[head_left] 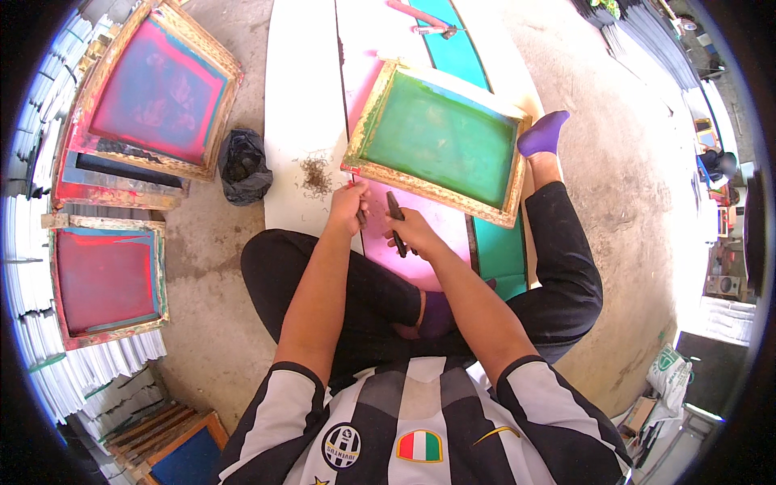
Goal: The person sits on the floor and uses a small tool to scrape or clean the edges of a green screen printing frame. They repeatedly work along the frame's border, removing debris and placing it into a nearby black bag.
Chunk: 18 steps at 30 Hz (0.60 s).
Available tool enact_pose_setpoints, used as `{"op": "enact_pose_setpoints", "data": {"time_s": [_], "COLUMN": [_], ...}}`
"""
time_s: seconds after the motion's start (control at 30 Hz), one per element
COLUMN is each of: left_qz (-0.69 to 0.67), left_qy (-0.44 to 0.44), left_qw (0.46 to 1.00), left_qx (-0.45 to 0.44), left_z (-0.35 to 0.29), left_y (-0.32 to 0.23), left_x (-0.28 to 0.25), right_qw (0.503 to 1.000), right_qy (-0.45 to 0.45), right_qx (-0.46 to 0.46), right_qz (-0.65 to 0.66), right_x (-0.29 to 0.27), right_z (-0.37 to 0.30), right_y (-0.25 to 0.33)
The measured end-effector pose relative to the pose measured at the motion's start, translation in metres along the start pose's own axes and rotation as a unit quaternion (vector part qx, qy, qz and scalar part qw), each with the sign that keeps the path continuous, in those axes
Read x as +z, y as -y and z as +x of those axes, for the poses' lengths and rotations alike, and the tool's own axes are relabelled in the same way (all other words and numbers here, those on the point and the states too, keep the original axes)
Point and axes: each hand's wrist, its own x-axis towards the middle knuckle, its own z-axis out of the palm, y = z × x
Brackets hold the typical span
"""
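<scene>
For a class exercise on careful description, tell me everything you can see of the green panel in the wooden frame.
The green panel is four-sided and looks like a thin sheet or mesh. Its colour is uneven, with a bluish band along the far edge. The wooden frame around it is pale, worn and speckled brown. It lies askew over the white, pink and green surface. A purple-socked foot is at its far right corner; whether they touch is unclear.

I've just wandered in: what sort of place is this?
Probably a screen-printing workshop: a green-meshed frame lies in front, with a red-meshed frame and stacked white sheets at left.
</scene>
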Motion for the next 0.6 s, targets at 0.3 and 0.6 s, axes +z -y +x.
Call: {"op": "enact_pose_setpoints", "data": {"time_s": [0.3, 0.6], "left_qz": [-0.156, -0.176], "left_qy": [-0.226, -0.260], "left_qw": [0.961, 0.943], "left_qx": [0.033, 0.109], "left_z": [0.005, 0.024], "left_y": [-0.025, -0.017], "left_x": [-0.015, -0.016], "right_qw": [0.994, 0.990], "right_qy": [-0.085, -0.096], "right_qx": [0.064, 0.101], "right_qz": [0.004, -0.019], "right_x": [-0.040, -0.037], "right_z": [0.029, 0.027], "right_y": [-0.003, 0.016]}}
